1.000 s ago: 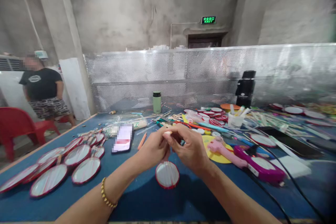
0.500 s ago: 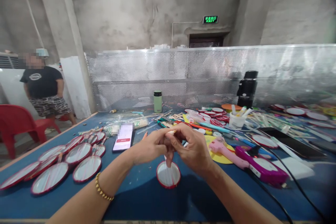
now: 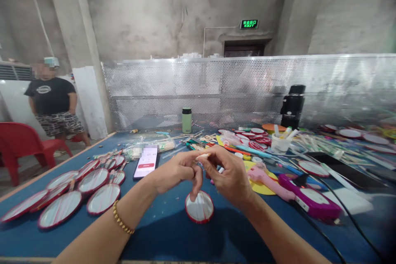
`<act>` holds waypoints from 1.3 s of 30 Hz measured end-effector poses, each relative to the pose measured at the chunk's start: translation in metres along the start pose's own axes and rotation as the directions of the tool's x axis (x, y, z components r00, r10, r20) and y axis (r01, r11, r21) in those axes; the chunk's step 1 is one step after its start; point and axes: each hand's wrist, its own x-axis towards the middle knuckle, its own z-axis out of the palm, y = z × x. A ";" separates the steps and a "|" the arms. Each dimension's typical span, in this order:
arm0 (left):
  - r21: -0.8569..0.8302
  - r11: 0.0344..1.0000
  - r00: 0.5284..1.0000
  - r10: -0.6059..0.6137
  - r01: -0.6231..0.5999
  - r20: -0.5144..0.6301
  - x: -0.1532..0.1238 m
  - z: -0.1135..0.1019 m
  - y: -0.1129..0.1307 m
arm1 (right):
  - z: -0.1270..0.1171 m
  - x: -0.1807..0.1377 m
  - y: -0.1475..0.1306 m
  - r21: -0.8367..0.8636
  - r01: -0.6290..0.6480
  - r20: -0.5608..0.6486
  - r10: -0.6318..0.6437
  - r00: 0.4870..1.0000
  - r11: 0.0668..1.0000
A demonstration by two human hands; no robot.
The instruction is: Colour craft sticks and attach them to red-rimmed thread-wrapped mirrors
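In the head view, we bring our left hand (image 3: 179, 173) and right hand (image 3: 230, 177) together above the blue worktop (image 3: 173, 241). Our right thumb and forefinger meet at the tips, beside the tip of our outstretched left forefinger; we cannot tell whether the fingers of either hand clamp anything small. Our other left fingers bend down over a red-rimmed disc (image 3: 201, 211) lying below, and we cannot tell if they touch it. To the left we see a phone (image 3: 146, 165) and a cluster of similar discs (image 3: 103, 199); to the right, a purple gadget (image 3: 309, 198) and a white cup (image 3: 280, 146).
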 end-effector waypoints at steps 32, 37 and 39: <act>-0.363 0.931 0.996 0.064 -0.034 0.069 -0.002 -0.001 -0.005 | -0.008 0.004 0.000 0.144 -0.079 0.001 0.079 0.997 0.986; -0.349 0.937 0.995 0.049 -0.016 0.088 -0.004 -0.001 -0.005 | -0.010 0.006 -0.003 0.188 -0.122 -0.007 0.126 0.992 0.975; -0.318 0.948 0.994 0.027 0.007 0.101 -0.004 -0.001 -0.004 | -0.010 0.007 -0.003 0.181 -0.131 -0.006 0.135 0.991 0.975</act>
